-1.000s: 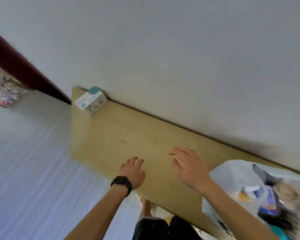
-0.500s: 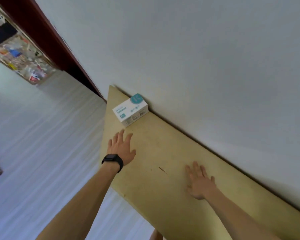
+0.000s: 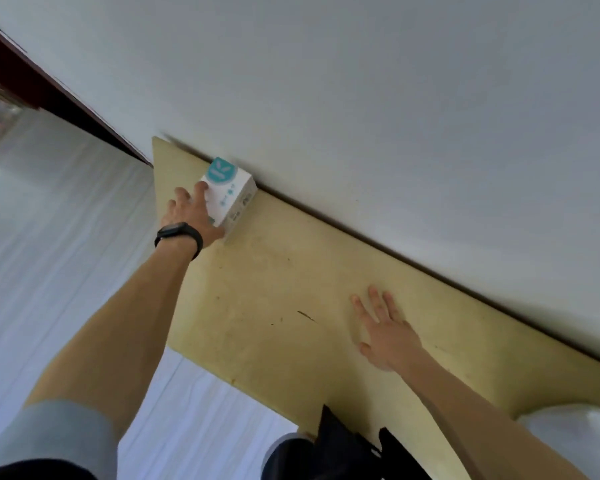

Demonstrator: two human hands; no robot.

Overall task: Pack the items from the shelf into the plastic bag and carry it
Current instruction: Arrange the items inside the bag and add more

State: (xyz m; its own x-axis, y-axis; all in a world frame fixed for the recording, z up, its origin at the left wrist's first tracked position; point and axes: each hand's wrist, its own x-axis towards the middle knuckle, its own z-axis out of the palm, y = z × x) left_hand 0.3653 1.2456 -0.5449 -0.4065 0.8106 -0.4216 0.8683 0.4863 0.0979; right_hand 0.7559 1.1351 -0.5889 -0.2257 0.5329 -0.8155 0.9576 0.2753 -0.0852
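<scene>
My left grip (image 3: 191, 213) is closed on the box (image 3: 227, 195), a small white carton with a teal circle on its top face. My fingers (image 3: 201, 187) lie over its 9 o'clock side and my thumb sits at its near end, so the box is held between them. The box stands on the shelf (image 3: 274, 289), a tan wooden board, near the shelf's far corner at about 11 o'clock from the middle of the view. Its far edge is right up against the white wall (image 3: 395, 116). Whether its base rests on the board or is just lifted off it, I cannot tell. A black wristband (image 3: 179, 235) circles my left wrist, just at 6 o'clock of the box.

My right grip (image 3: 385, 330) is open, with the palm flat on the bare shelf and the fingers straight and a little spread, pointing toward the wall. It lies well apart from the box, at roughly 4 o'clock from it.

The plastic bag (image 3: 575, 441), white, shows only in part at the 5 o'clock corner of the view, at the near end of the shelf. A dark red door frame (image 3: 49, 91) runs along the wall at 10 o'clock.
</scene>
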